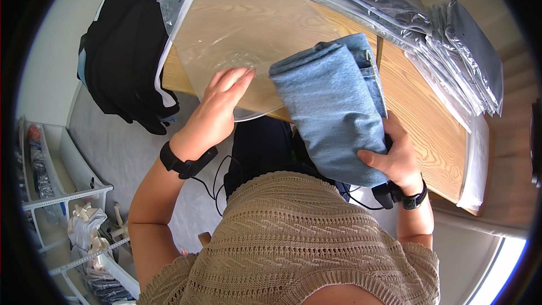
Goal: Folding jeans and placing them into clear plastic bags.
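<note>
Folded blue jeans [333, 107] hang over the table's near edge, tilted. My right hand [398, 155] is closed on their lower right side, the thumb on top and the other fingers hidden beneath. A large clear plastic bag [254, 28] lies flat on the wooden table, with its near edge reaching over the table's edge. My left hand [223, 96] is over the bag's near left part, fingers stretched out and nothing seen in them. Whether its fingertips press on the plastic is hard to tell. Each wrist has a black strap with a small device.
Black garments with white trim [124, 39] hang over the table's left side. Several bagged dark garments [384, 0] are stacked at the back right, and flat clear bags [474, 164] lie along the right edge. A white shelf unit [73, 196] with packed items stands low on the left. Cables [217, 186] dangle near my wrists.
</note>
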The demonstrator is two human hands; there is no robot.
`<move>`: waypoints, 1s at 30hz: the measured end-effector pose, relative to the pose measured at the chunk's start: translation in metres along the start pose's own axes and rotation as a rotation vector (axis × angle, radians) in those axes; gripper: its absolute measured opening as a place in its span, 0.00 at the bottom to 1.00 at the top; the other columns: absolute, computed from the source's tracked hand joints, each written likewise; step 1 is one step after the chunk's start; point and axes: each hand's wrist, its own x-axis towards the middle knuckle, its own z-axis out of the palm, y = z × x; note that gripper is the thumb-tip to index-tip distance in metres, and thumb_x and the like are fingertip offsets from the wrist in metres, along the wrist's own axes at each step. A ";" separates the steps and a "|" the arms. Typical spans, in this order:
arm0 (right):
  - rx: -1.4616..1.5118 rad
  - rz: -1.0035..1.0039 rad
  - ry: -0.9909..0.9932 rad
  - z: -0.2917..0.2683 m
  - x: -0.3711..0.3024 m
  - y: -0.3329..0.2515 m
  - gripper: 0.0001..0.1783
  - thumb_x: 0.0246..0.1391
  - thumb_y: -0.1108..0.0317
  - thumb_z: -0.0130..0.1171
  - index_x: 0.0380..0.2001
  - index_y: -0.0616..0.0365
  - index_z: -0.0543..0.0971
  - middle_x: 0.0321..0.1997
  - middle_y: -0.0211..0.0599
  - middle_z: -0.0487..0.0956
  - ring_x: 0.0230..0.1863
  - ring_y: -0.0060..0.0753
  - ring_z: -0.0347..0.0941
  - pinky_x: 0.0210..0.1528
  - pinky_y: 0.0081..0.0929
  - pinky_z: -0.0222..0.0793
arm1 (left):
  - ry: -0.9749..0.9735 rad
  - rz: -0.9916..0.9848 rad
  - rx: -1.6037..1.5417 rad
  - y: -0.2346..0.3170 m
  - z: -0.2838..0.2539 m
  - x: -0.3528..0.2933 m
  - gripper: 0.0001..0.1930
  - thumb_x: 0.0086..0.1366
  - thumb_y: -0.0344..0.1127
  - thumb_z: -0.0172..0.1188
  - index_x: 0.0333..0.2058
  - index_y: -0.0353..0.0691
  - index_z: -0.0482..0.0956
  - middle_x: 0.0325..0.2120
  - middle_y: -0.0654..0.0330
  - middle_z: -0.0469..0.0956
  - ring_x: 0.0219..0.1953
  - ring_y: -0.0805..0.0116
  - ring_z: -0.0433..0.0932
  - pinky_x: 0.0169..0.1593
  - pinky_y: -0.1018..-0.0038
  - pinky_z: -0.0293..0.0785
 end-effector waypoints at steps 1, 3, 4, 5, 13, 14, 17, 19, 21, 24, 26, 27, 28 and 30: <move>-0.074 -0.043 -0.004 0.002 0.000 -0.002 0.27 0.29 0.70 0.70 0.39 0.67 0.77 0.36 0.40 0.69 0.39 0.37 0.69 0.43 0.30 0.66 | 0.044 0.021 -0.003 0.000 -0.002 0.004 0.41 0.42 0.06 0.38 0.60 0.35 0.60 0.60 0.47 0.60 0.60 0.50 0.62 0.62 0.66 0.59; -0.073 -0.097 -0.030 0.005 0.001 -0.002 0.27 0.30 0.70 0.70 0.39 0.67 0.77 0.37 0.41 0.69 0.40 0.39 0.69 0.44 0.30 0.66 | 0.063 0.013 -0.039 -0.002 -0.004 0.010 0.41 0.42 0.06 0.39 0.60 0.34 0.60 0.60 0.47 0.59 0.61 0.49 0.60 0.63 0.66 0.59; -0.073 -0.150 -0.062 0.008 0.003 -0.003 0.26 0.30 0.70 0.70 0.39 0.67 0.78 0.37 0.42 0.70 0.40 0.40 0.70 0.44 0.30 0.66 | 0.082 -0.002 -0.077 -0.004 -0.006 0.013 0.40 0.43 0.07 0.40 0.60 0.32 0.60 0.61 0.47 0.58 0.63 0.48 0.58 0.64 0.65 0.58; -0.076 -0.180 -0.061 0.010 0.002 -0.010 0.26 0.30 0.69 0.70 0.39 0.66 0.78 0.40 0.43 0.71 0.42 0.42 0.70 0.46 0.31 0.66 | 0.086 0.005 -0.067 -0.003 -0.011 0.015 0.40 0.43 0.07 0.40 0.60 0.32 0.60 0.61 0.47 0.58 0.63 0.48 0.58 0.64 0.65 0.58; 0.040 0.021 -0.317 0.007 0.025 -0.010 0.30 0.32 0.63 0.70 0.41 0.67 0.77 0.42 0.44 0.73 0.46 0.42 0.71 0.49 0.28 0.65 | 0.099 0.129 -0.075 0.026 -0.035 0.026 0.45 0.42 0.06 0.38 0.64 0.34 0.52 0.65 0.50 0.52 0.66 0.52 0.53 0.67 0.64 0.51; 0.084 0.084 -0.334 0.006 0.029 -0.013 0.31 0.32 0.61 0.70 0.42 0.68 0.77 0.42 0.44 0.74 0.46 0.42 0.71 0.49 0.28 0.65 | 0.091 0.159 -0.025 0.031 -0.034 0.023 0.43 0.43 0.07 0.39 0.64 0.33 0.53 0.65 0.51 0.52 0.66 0.52 0.53 0.67 0.63 0.52; 0.070 0.081 -0.300 0.007 0.040 -0.020 0.32 0.33 0.59 0.69 0.43 0.69 0.77 0.42 0.45 0.75 0.45 0.42 0.72 0.49 0.28 0.66 | 0.102 0.168 0.077 0.041 -0.029 0.017 0.39 0.47 0.10 0.42 0.63 0.31 0.55 0.65 0.51 0.51 0.67 0.52 0.51 0.65 0.53 0.50; -0.020 0.005 -0.246 0.014 0.047 -0.029 0.31 0.34 0.58 0.68 0.41 0.69 0.78 0.41 0.48 0.77 0.44 0.41 0.74 0.48 0.28 0.67 | 0.140 0.141 0.132 0.043 -0.027 0.015 0.38 0.48 0.11 0.43 0.62 0.31 0.55 0.66 0.51 0.50 0.68 0.52 0.50 0.65 0.51 0.49; -0.047 -0.007 -0.276 0.017 0.056 -0.044 0.30 0.34 0.59 0.68 0.40 0.69 0.78 0.39 0.49 0.78 0.42 0.41 0.75 0.47 0.28 0.68 | 0.179 0.158 0.181 0.045 -0.030 0.017 0.37 0.49 0.12 0.43 0.62 0.31 0.55 0.65 0.50 0.51 0.68 0.53 0.50 0.65 0.51 0.50; -0.044 -0.027 -0.329 0.026 0.077 -0.055 0.28 0.33 0.59 0.67 0.37 0.69 0.80 0.31 0.50 0.80 0.35 0.43 0.77 0.41 0.28 0.70 | 0.223 0.204 0.229 0.050 -0.033 0.022 0.35 0.51 0.14 0.44 0.62 0.31 0.56 0.65 0.50 0.51 0.68 0.53 0.50 0.64 0.51 0.49; -0.158 -0.026 -0.289 0.034 0.092 -0.067 0.29 0.32 0.58 0.66 0.37 0.70 0.79 0.32 0.52 0.80 0.34 0.44 0.77 0.39 0.29 0.71 | 0.138 0.240 0.197 0.061 -0.033 0.019 0.35 0.52 0.15 0.44 0.62 0.31 0.56 0.66 0.51 0.51 0.68 0.53 0.50 0.64 0.50 0.48; -0.181 -0.026 -0.245 0.038 0.098 -0.076 0.29 0.31 0.57 0.65 0.36 0.70 0.79 0.31 0.52 0.80 0.33 0.45 0.76 0.37 0.31 0.71 | 0.131 0.260 0.181 0.063 -0.033 0.018 0.35 0.52 0.16 0.45 0.62 0.31 0.56 0.66 0.51 0.51 0.68 0.52 0.50 0.64 0.48 0.47; -0.154 -0.030 -0.177 0.044 0.103 -0.078 0.27 0.31 0.57 0.66 0.34 0.68 0.80 0.30 0.52 0.80 0.33 0.45 0.77 0.38 0.33 0.70 | 0.131 0.277 0.176 0.065 -0.032 0.018 0.34 0.52 0.16 0.45 0.62 0.31 0.57 0.66 0.51 0.51 0.68 0.53 0.50 0.64 0.48 0.47; -0.005 -0.372 0.021 0.067 0.129 -0.057 0.23 0.36 0.55 0.64 0.31 0.66 0.81 0.29 0.53 0.79 0.33 0.50 0.77 0.38 0.36 0.70 | 0.178 0.324 0.158 0.064 -0.027 0.017 0.34 0.52 0.17 0.45 0.62 0.31 0.57 0.66 0.51 0.50 0.68 0.53 0.50 0.63 0.47 0.48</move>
